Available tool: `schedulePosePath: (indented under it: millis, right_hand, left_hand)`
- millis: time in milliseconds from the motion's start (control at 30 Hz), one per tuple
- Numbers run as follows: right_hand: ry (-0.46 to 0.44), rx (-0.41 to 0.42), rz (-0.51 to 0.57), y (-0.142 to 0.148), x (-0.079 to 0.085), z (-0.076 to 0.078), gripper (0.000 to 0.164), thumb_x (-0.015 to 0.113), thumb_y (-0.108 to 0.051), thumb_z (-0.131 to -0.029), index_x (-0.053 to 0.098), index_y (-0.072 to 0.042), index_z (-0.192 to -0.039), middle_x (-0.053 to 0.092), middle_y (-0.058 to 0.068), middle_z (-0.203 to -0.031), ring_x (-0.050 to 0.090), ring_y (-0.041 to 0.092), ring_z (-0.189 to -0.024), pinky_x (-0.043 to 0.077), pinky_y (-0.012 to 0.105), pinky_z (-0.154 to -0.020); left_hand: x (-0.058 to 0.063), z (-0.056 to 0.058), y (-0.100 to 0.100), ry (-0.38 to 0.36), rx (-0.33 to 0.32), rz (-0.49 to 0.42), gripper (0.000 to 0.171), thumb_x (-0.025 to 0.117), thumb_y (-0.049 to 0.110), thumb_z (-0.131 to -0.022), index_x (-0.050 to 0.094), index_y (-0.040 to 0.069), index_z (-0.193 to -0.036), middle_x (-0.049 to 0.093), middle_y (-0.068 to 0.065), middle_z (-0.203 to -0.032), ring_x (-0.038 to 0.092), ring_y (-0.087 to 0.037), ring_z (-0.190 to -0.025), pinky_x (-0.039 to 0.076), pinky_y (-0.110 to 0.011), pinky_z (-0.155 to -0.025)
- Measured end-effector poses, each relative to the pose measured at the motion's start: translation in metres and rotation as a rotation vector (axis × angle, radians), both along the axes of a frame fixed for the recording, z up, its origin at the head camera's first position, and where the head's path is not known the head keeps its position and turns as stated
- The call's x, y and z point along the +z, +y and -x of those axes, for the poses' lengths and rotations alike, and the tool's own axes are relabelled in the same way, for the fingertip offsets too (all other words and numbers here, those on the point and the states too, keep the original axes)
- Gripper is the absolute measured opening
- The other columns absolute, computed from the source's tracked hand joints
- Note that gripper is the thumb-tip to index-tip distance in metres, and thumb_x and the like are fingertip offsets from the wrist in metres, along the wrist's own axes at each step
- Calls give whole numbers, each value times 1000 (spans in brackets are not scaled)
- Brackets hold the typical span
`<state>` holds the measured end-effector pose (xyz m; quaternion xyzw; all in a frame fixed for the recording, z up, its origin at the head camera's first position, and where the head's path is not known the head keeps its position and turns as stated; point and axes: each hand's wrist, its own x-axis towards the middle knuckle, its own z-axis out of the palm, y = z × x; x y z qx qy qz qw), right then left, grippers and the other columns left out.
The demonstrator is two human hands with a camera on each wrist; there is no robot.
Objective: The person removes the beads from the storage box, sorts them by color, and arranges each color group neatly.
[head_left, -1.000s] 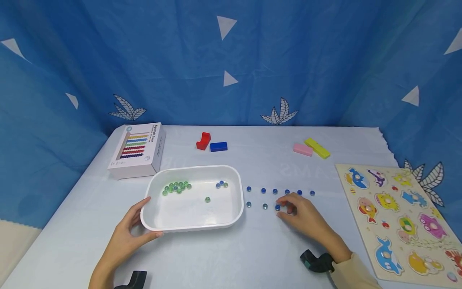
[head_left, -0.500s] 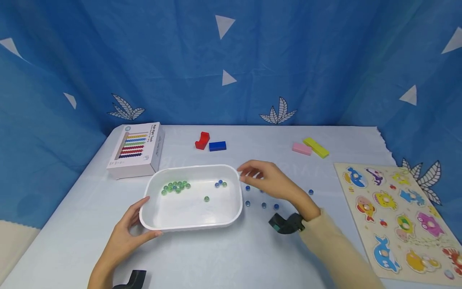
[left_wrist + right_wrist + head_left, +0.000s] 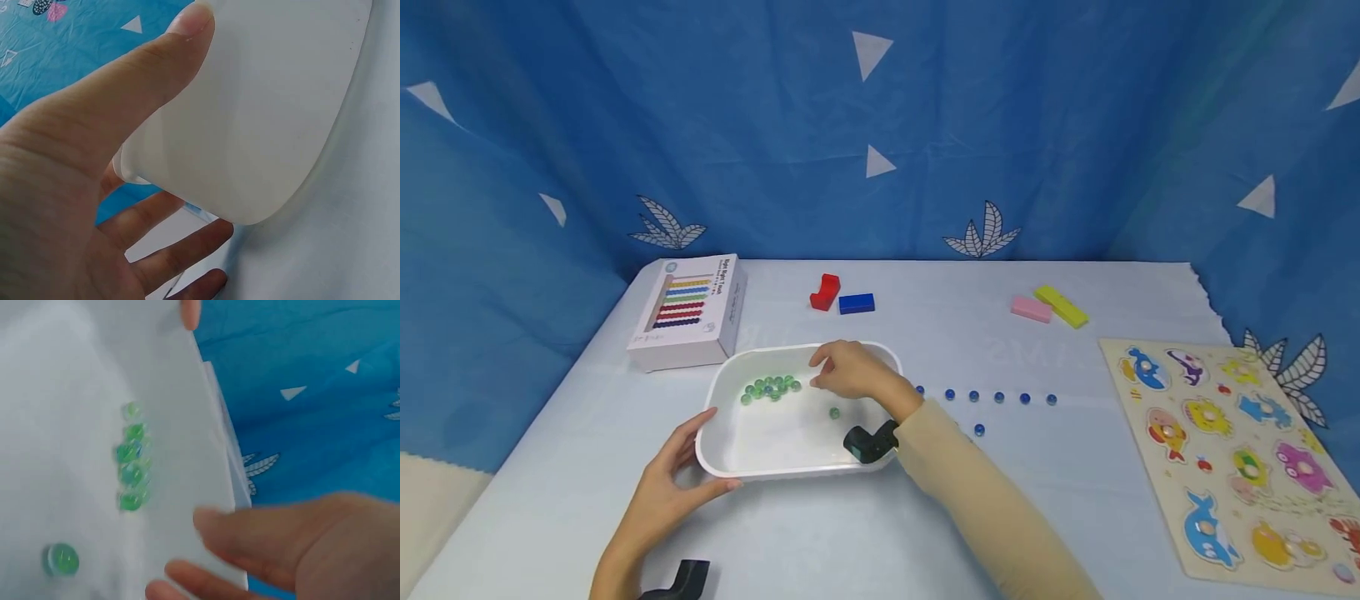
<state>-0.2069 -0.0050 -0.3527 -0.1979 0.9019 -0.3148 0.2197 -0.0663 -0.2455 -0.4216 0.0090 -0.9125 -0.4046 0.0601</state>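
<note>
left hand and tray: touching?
Touching. The left wrist view shows the left hand with its thumb against the outside of the tray, no gap between.

Even, diffuse light; soft shadow beside the tray (image 3: 775, 442); right wrist view blurred

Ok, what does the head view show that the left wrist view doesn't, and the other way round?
Only the head view shows the right hand over the white plastic tray, green glass marbles inside it, a row of blue glass marbles, and a beige board with colourful animal pieces.
Only the left wrist view shows a pink and black print on the blue fabric curtain.
Both show the left hand holding the tray, and that curtain.
</note>
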Motion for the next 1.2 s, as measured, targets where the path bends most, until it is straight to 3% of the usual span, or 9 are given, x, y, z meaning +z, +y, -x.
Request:
schedulePosePath:
  millis: [167,333,467,667,867,1067,1200]
  right_hand:
    - [14,-177,-51,6,-5,-3,30,61,-19,-85,61,-10,-113,63,6,-101,56,16,-82,51,31,-73]
    - [-4,-242,-86,9,-12,-4,29,61,-14,-84,60,-4,-111,59,9,-113,54,20,-92,51,34,-80]
    - [24,-231,-103,7,-21,-3,28,67,-13,-78,63,-5,-104,60,7,-107,52,19,-95,48,31,-85]
    - [-56,-176,-44,6,-32,-3,29,75,-13,-71,66,-8,-98,59,5,-79,54,14,-64,45,21,-55]
    - [-53,-165,-41,7,-36,-3,19,75,-13,-70,68,-12,-88,54,2,-71,51,13,-60,42,20,-53]
    - [-133,-136,146,12,-30,-3,16,71,-19,-77,69,-13,-91,62,1,-72,56,15,-65,45,21,-55]
    - [-90,-54,321,27,-16,-5,22,66,-27,-81,69,-16,-100,67,-3,-84,60,20,-79,49,24,-65]
  left_hand:
    - [2,-1,1,-31,18,14,90,82,34,-61,33,35,-137,40,-6,-140,33,22,-105,31,3,-84]
    - [4,-2,-2,-17,13,8,90,82,31,-62,33,34,-137,39,-8,-140,32,24,-105,28,5,-83]
    - [3,0,-1,-16,1,0,90,82,30,-62,33,32,-138,39,-8,-140,30,26,-104,28,5,-83]
    - [3,-1,1,-34,16,7,91,82,31,-62,32,34,-137,39,-8,-141,29,27,-103,29,4,-82]
    - [2,-1,1,8,4,-10,91,83,28,-60,34,31,-137,40,-9,-139,32,26,-104,28,6,-83]
    - [2,0,2,-13,9,-4,91,83,30,-61,33,32,-137,40,-8,-140,30,27,-104,28,5,-83]
    - [2,0,2,-28,16,2,91,82,31,-61,33,34,-137,40,-8,-140,29,27,-103,28,5,-82]
